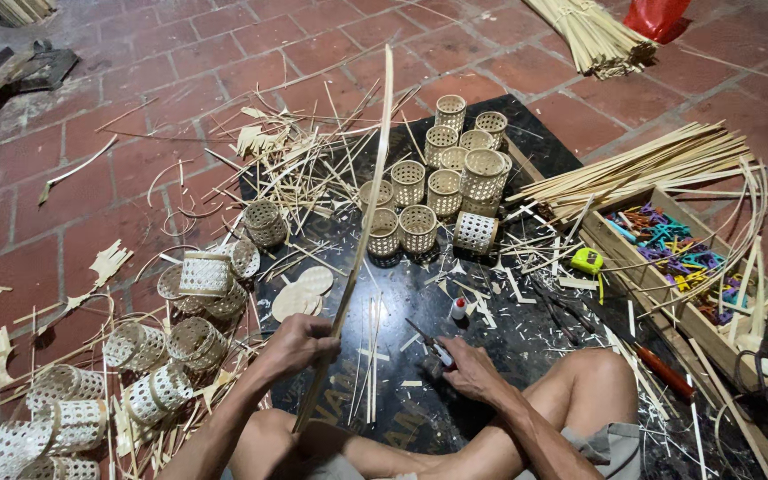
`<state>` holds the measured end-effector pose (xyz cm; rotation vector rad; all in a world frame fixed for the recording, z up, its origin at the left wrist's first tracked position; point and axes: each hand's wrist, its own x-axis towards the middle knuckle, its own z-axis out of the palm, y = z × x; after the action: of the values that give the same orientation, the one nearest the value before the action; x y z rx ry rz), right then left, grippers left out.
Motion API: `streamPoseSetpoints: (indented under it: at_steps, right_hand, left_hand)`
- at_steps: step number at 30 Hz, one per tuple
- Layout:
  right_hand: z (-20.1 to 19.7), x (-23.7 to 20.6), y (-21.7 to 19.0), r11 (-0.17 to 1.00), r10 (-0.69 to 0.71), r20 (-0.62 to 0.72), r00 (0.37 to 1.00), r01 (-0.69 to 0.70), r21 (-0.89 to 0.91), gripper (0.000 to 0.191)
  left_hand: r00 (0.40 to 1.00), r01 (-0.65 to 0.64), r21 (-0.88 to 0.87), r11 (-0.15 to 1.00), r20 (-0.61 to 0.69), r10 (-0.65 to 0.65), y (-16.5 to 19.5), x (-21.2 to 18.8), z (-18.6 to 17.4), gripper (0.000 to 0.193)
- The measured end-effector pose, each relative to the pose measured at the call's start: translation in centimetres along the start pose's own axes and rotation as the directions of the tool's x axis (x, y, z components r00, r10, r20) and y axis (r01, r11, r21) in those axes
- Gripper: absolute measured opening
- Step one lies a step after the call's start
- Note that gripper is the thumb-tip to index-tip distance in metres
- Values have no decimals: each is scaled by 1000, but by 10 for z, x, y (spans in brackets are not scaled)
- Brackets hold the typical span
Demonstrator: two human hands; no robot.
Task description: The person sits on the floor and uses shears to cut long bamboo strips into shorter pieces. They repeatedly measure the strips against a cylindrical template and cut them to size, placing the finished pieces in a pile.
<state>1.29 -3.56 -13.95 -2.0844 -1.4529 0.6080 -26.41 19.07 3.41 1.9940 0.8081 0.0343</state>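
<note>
Left hand (300, 345): clenched on long bamboo strip (359, 240) rising over black mat (508, 356). Right hand (468, 369): gripping small cutters (428, 345) at mat's near edge. Risk: springy strip may slip, toppling woven baskets (442, 191).

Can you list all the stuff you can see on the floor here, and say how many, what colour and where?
woven baskets: about ten, pale tan, in a cluster on the black mat
more woven baskets: about a dozen, pale, on the brick floor at left
long bamboo strip: one, tan, slanting up from the left hand
bamboo strip bundles: two, pale yellow, one right of the mat and one at the top edge
wooden tray: one, brown, at right
clips: many, mixed colours, in the tray
tape measure: one, yellow, beside the tray
small bottle: one, white with red cap, mid mat
round discs: two, tan, on the mat
scraps: many, pale, scattered
left hand: holds the strip
right hand: holds a small cutter
</note>
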Motion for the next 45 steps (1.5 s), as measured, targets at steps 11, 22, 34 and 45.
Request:
streamPoseSetpoints:
  at_steps: [11, 22, 34, 45]
  right_hand:
    - [7, 3, 15, 995, -67, 1, 998, 67, 68, 77]
    - [-3, -5, 1, 967, -60, 5, 998, 57, 250, 79]
    - [-26, -10, -21, 916, 21, 45, 999, -37, 399, 78]
    - [-25, -9, -11, 871, 10, 61, 998, -39, 489, 76]
  left_hand:
    - [998, -49, 127, 991, 52, 43, 0, 13, 7, 14]
    - [991, 26, 193, 981, 125, -51, 0, 30, 20, 15]
    - [981, 8, 324, 946, 181, -70, 14, 47, 31, 11]
    - [974, -59, 351, 935, 224, -23, 8, 68, 52, 15]
